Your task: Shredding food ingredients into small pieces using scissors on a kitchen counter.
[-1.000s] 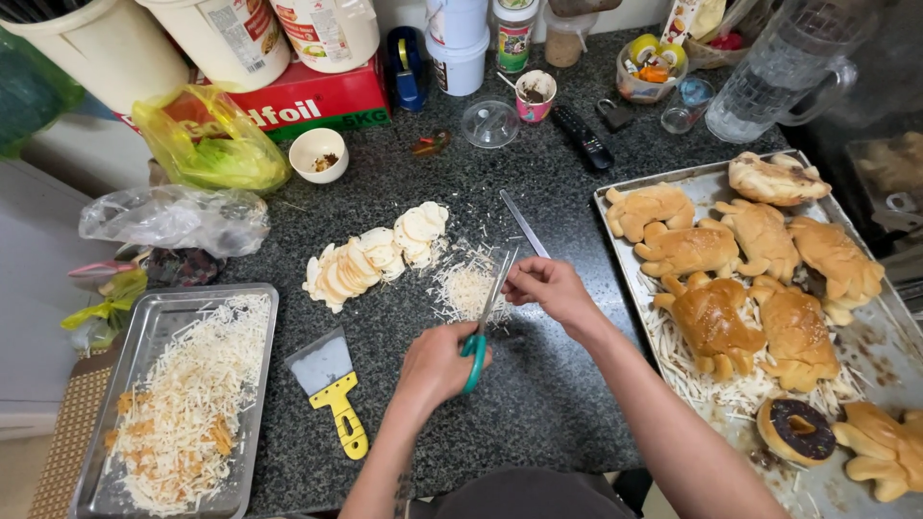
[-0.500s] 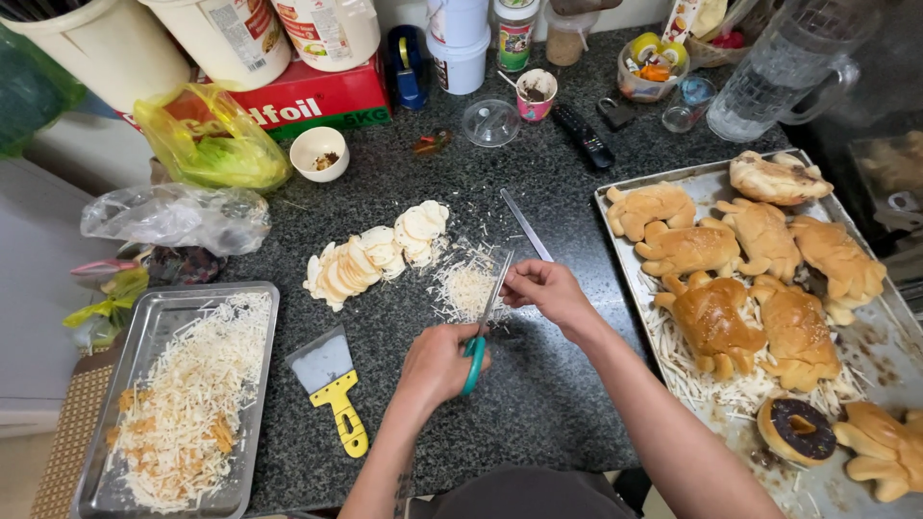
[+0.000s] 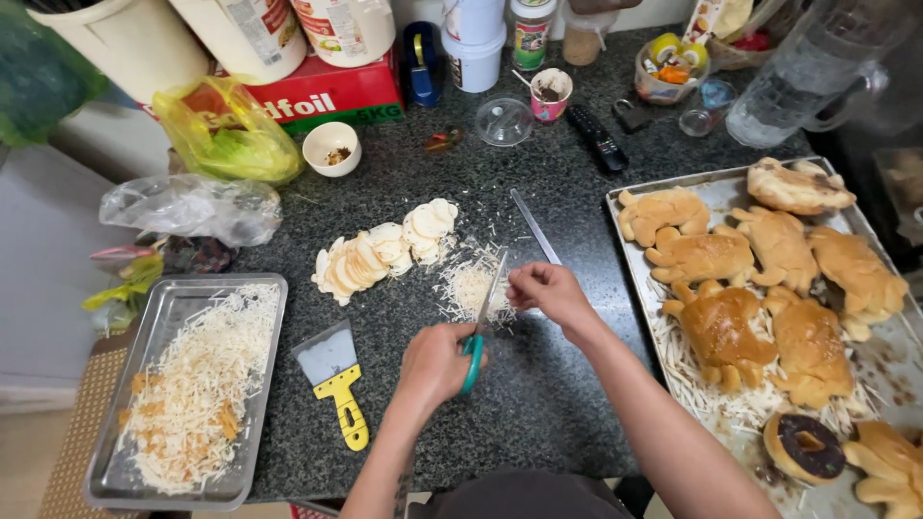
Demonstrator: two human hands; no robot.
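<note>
At the near middle of the dark speckled table (image 3: 538,404), the left hand (image 3: 435,363) is curled through the green handles of a pair of scissors (image 3: 484,312), gripping them firmly. From that hand the scissors run up and slightly right, their long axis pointing away from the person, with the metal blades reaching toward the right hand (image 3: 550,293). Whether the blades are parted or closed cannot be told. The right hand sits just beside the blade tips, its fingers pinched together on something pale and small at the blades; what it is cannot be made out. Directly beneath the blades lies a small heap of white shreds (image 3: 468,286). A long knife (image 3: 535,227) lies behind the right hand, angled from upper left to lower right. Left of the heap, a row of pale round slices (image 3: 380,255) fans across the table. Nearer the person, a yellow-handled scraper (image 3: 335,380) lies beside a metal tray of shreds (image 3: 163,327). On the right, a baking tray (image 3: 894,356) holds golden shaped buns (image 3: 721,322).
</note>
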